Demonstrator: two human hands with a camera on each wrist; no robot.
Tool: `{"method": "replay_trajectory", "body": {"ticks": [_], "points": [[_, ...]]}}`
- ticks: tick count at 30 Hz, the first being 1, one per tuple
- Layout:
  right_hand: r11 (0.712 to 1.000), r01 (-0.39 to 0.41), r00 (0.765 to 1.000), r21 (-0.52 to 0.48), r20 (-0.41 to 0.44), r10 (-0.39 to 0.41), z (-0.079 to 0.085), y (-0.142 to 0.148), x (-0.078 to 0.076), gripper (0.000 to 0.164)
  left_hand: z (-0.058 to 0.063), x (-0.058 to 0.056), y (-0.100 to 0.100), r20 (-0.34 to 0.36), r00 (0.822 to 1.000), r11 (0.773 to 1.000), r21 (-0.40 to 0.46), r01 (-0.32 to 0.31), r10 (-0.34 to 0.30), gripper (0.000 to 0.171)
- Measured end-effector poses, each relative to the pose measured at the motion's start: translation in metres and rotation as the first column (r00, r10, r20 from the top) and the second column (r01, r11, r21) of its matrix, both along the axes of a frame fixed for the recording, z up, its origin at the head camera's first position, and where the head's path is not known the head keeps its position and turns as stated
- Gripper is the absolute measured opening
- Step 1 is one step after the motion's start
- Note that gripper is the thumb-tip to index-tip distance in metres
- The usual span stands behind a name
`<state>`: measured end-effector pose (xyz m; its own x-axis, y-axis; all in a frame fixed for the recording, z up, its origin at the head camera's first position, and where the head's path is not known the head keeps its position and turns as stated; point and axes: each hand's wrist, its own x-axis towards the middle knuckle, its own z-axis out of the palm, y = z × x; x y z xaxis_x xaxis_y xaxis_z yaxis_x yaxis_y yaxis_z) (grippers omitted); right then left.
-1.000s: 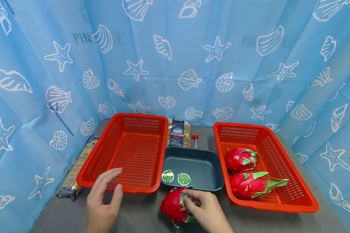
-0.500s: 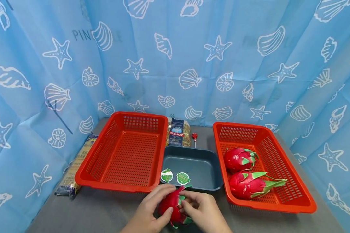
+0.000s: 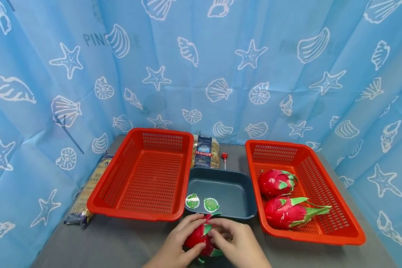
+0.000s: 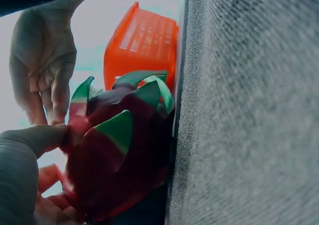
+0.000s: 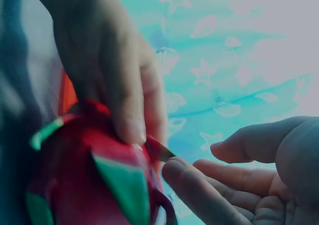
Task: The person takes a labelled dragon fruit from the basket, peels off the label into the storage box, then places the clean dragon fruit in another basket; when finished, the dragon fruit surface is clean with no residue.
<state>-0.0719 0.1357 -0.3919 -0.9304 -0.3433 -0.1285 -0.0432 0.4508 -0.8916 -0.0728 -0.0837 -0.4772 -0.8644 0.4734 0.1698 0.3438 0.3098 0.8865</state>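
A red dragon fruit with green-tipped scales rests on the grey table in front of the dark tray. My left hand grips it from the left. In the left wrist view, the thumb lies on its near side and the fingers curl below. My right hand is at the fruit's right side. In the right wrist view, a fingertip of this hand meets the tip of a scale, while the thumb stands apart. Part of the fruit is hidden behind both hands.
A red basket stands left; another red basket at right holds two dragon fruits. Between them is a dark tray with two round green stickers. Behind lie a pasta bag and a lollipop; another bag lies far left.
My left hand has come from over the left basket's front edge, rightward and down, onto the dragon fruit. My right hand has stayed beside the fruit.
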Motion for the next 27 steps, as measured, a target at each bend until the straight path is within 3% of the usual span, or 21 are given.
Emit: {"method": "replay_trajectory", "body": {"ticks": [4,9,16,20,27], "points": [[0.985,0.13,0.985,0.113,-0.127,-0.116,0.004,0.004,0.001,0.024,-0.002,0.0,-0.001,-0.035,0.999,1.0,0.002,-0.006,0.007,0.05],[0.925,0.284,0.95,0.254,-0.205,-0.235,-0.001,0.009,-0.001,0.015,-0.004,-0.001,-0.002,-0.018,1.0,1.0,-0.002,-0.013,0.013,0.05],[0.869,0.268,0.963,0.415,-0.149,-0.225,-0.012,0.015,-0.005,0.014,-0.002,-0.001,-0.001,0.004,1.0,1.0,0.01,-0.026,0.026,0.048],[0.864,0.285,0.958,0.416,-0.157,-0.24,-0.018,0.016,-0.006,0.007,-0.001,0.0,-0.001,-0.01,0.999,0.999,0.012,-0.037,0.037,0.043],[0.902,0.319,0.948,0.292,-0.092,-0.305,-0.022,0.018,-0.008,0.009,-0.003,0.001,0.0,-0.097,0.993,0.998,0.026,-0.06,0.062,0.039]]}}
